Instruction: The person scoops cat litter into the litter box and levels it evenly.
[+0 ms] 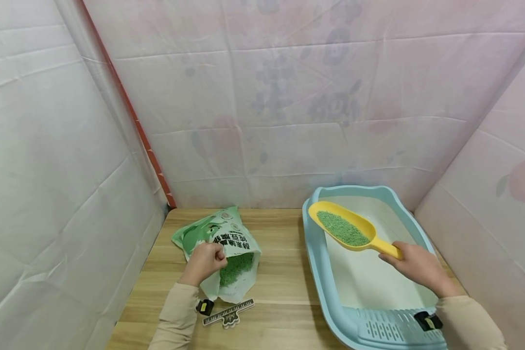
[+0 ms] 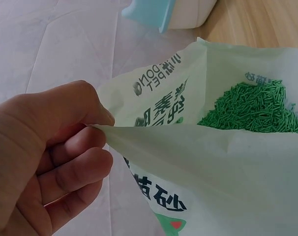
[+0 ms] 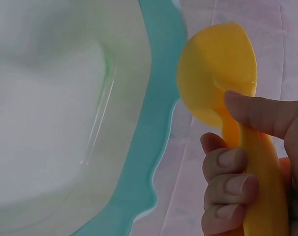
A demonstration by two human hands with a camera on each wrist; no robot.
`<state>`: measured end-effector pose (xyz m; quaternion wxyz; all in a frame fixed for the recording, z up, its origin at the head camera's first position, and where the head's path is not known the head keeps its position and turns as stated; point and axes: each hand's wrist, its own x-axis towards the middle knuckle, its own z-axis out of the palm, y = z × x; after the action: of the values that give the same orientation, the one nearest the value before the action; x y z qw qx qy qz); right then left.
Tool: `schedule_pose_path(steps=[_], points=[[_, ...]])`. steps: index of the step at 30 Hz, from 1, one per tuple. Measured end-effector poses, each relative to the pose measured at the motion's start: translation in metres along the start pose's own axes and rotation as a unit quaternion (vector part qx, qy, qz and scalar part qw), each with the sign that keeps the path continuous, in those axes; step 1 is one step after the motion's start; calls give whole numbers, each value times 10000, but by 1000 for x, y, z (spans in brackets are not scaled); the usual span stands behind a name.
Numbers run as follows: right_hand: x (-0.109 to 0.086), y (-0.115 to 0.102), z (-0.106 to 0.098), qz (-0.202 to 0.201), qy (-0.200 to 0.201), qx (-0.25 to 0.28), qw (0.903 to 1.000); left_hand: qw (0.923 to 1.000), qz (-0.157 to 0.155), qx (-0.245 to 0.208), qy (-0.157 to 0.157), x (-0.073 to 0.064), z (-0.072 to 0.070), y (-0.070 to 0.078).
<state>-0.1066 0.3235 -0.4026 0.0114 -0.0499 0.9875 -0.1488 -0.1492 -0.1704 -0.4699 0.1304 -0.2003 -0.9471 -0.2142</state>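
Note:
My left hand [image 1: 204, 262] pinches the edge of a pale green cat litter bag [image 1: 240, 238] between thumb and forefinger. In the left wrist view the bag's mouth gapes, with thin green litter pellets [image 2: 257, 105] inside. My right hand [image 1: 417, 265] grips the handle of a yellow scoop [image 1: 369, 227], its thumb [image 3: 252, 110] lying along the top. Green pellets [image 1: 343, 228] fill the scoop's bowl, which is held over the left side of a blue litter box [image 1: 317, 272]. A white inner floor [image 1: 367, 284] shows in the box.
A black-and-white bag clip [image 1: 229, 314] lies on the wooden table [image 1: 280, 291] in front of the bag. The litter box has a slotted step [image 1: 382, 330] at its near end. White printed sheets [image 1: 288, 121] hang behind and on both sides.

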Motion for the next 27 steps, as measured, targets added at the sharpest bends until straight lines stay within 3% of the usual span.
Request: schedule_pose_path(steps=[13, 27], points=[[5, 25, -7, 91, 9, -92, 9999, 10000, 25, 15, 42, 0, 0, 1], [21, 31, 0, 225, -222, -203, 9993, 10000, 3, 31, 34, 0, -1, 2]])
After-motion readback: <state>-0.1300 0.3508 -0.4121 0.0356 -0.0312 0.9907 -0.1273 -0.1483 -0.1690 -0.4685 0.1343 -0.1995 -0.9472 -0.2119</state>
